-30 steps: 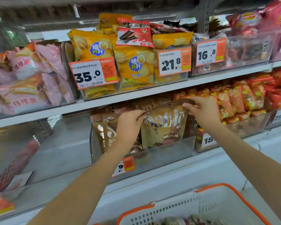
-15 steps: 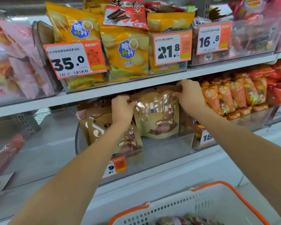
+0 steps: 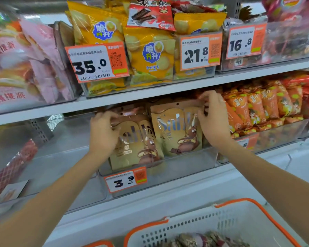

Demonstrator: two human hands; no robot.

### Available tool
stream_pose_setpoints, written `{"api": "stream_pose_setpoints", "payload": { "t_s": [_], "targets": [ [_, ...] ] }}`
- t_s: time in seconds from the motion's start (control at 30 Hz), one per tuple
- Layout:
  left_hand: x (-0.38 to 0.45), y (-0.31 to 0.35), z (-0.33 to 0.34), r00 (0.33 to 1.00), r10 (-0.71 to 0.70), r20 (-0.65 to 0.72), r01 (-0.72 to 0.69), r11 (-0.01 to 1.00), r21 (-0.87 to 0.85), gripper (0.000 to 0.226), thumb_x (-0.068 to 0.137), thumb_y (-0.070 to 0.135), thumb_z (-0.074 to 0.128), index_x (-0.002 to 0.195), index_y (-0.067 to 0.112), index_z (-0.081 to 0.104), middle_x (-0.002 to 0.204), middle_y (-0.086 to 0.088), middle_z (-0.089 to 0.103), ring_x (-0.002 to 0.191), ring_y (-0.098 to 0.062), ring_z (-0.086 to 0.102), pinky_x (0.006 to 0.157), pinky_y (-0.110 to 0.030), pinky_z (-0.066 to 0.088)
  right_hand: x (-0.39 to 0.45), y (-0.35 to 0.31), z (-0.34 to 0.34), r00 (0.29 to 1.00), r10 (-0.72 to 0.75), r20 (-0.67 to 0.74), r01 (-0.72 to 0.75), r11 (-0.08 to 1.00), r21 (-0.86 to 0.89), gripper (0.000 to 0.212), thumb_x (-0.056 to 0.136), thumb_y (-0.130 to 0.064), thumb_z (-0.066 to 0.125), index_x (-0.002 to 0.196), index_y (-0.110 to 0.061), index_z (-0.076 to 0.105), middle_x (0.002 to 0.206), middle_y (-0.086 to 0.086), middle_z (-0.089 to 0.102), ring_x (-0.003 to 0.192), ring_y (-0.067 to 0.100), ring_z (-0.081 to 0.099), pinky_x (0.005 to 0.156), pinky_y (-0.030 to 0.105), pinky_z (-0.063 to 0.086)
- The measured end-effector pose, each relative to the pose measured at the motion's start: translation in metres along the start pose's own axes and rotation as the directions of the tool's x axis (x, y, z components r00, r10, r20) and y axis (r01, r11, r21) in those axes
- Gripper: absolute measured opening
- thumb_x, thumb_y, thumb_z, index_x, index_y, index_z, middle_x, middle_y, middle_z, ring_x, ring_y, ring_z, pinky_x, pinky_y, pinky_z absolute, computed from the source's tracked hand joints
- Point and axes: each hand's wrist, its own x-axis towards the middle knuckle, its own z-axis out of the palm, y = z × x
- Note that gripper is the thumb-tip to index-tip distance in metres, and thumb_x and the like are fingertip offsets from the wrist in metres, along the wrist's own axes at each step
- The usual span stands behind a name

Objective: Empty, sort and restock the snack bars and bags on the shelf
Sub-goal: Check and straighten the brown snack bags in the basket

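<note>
Two tan snack bags stand upright in a clear bin [image 3: 185, 168] on the middle shelf, above a 3.9 price tag [image 3: 126, 179]. My left hand [image 3: 103, 132] grips the top left of the left tan bag [image 3: 137, 145]. With curled fingers my right hand [image 3: 212, 120] pinches the top right corner of the right tan bag [image 3: 177, 127]. More tan bags sit behind these two, mostly hidden.
Yellow chip bags [image 3: 150, 54] and a red wafer bag [image 3: 150, 13] fill the upper bin. Pink bags [image 3: 16, 68] lie upper left, orange packets [image 3: 257, 104] to the right. A clear bin [image 3: 43, 157] at left holds a red packet [image 3: 12, 168]. A white orange-rimmed basket [image 3: 221, 223] sits below.
Both hands pushed the tan bags back into the bin and stood them upright side by side. The camera moved closer to the shelf.
</note>
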Motion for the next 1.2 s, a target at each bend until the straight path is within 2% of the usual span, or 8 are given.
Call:
{"api": "stream_pose_setpoints", "payload": {
  "t_s": [0.13, 0.23, 0.53, 0.8, 0.97, 1.07, 1.13, 1.2],
  "targets": [
    [-0.018, -0.020, -0.026, 0.984, -0.176, 0.011, 0.176, 0.984, 0.007, 0.023, 0.083, 0.017, 0.069, 0.095, -0.001, 0.062, 0.087, -0.017, 0.061, 0.099, -0.037, 0.056, 0.075, -0.033, 0.037, -0.041, -0.027, 0.019, 0.958, 0.076, 0.276, -0.080, 0.997, 0.004, 0.016, 0.088, 0.000, 0.054, 0.094, -0.014, 0.057, 0.089, 0.005, 0.062, 0.087, 0.019, 0.057, 0.079, 0.035, 0.050],
    [-0.016, -0.017, -0.031, 0.934, -0.339, 0.117, 0.344, 0.938, -0.028, 0.023, 0.084, 0.029, 0.070, 0.091, 0.010, 0.060, 0.099, -0.015, 0.066, 0.103, -0.034, 0.059, 0.077, -0.034, 0.043, -0.051, -0.042, 0.050, 0.720, 0.232, 0.654, -0.143, 0.972, -0.188, 0.030, 0.090, 0.001, 0.047, 0.116, -0.006, 0.059, 0.110, 0.012, 0.065, 0.102, 0.025, 0.060, 0.091, 0.038, 0.051],
    [0.000, -0.013, -0.020, 0.914, -0.393, 0.100, 0.386, 0.919, 0.086, 0.023, 0.083, 0.029, 0.066, 0.076, 0.007, 0.070, 0.080, -0.012, 0.064, 0.086, -0.035, 0.062, 0.064, -0.030, 0.041, -0.031, -0.079, 0.066, 0.266, 0.544, 0.796, -0.318, 0.829, -0.460, 0.010, 0.097, 0.000, 0.038, 0.099, 0.003, 0.047, 0.087, 0.017, 0.049, 0.069, 0.032, 0.061, 0.052, 0.033, 0.055],
    [-0.005, -0.024, -0.040, 0.932, -0.331, 0.148, 0.340, 0.939, -0.039, 0.020, 0.079, 0.027, 0.075, 0.068, 0.011, 0.068, 0.081, -0.012, 0.069, 0.085, -0.029, 0.061, 0.074, -0.030, 0.046, -0.032, -0.056, 0.079, 0.383, 0.549, 0.743, -0.671, 0.718, -0.185, 0.047, 0.093, 0.002, 0.049, 0.139, -0.004, 0.040, 0.131, 0.020, 0.053, 0.111, 0.035, 0.060, 0.058, 0.033, 0.055],
    [-0.016, -0.022, -0.055, 0.942, -0.308, 0.132, 0.319, 0.945, -0.069, 0.018, 0.076, 0.022, 0.077, 0.074, 0.014, 0.060, 0.079, -0.001, 0.058, 0.078, -0.019, 0.050, 0.064, -0.023, 0.033, -0.033, -0.053, 0.075, 0.541, 0.531, 0.652, -0.587, 0.794, -0.161, 0.026, 0.083, 0.008, 0.062, 0.108, 0.007, 0.057, 0.095, 0.021, 0.068, 0.089, 0.036, 0.067, 0.083, 0.051, 0.055],
    [-0.016, -0.015, -0.051, 0.920, -0.325, 0.219, 0.342, 0.939, -0.044, 0.032, 0.075, 0.019, 0.076, 0.072, 0.014, 0.045, 0.083, -0.004, 0.056, 0.085, -0.024, 0.054, 0.064, -0.025, 0.033, -0.034, -0.064, 0.060, 0.477, 0.488, 0.731, -0.628, 0.771, -0.106, 0.006, 0.091, 0.012, 0.049, 0.092, 0.008, 0.054, 0.056, 0.024, 0.063, 0.052, 0.029, 0.067, 0.052, 0.035, 0.058],
    [-0.019, -0.012, -0.050, 0.913, -0.331, 0.240, 0.350, 0.936, -0.043, 0.034, 0.075, 0.018, 0.077, 0.081, 0.011, 0.044, 0.098, -0.011, 0.060, 0.092, -0.028, 0.055, 0.066, -0.028, 0.034, -0.034, -0.072, 0.053, 0.439, 0.484, 0.757, -0.677, 0.732, -0.076, 0.013, 0.091, 0.014, 0.048, 0.102, 0.014, 0.055, 0.073, 0.038, 0.062, 0.040, 0.021, 0.062, 0.042, 0.028, 0.054],
    [-0.026, -0.011, -0.054, 0.916, -0.331, 0.224, 0.353, 0.934, -0.062, 0.042, 0.074, 0.016, 0.078, 0.098, 0.004, 0.045, 0.108, -0.017, 0.059, 0.097, -0.030, 0.055, 0.067, -0.029, 0.033, -0.036, -0.072, 0.051, 0.473, 0.471, 0.745, -0.596, 0.793, -0.122, 0.035, 0.083, 0.015, 0.060, 0.118, 0.013, 0.054, 0.097, 0.026, 0.067, 0.065, 0.022, 0.067, 0.068, 0.034, 0.059]
  ]
}}
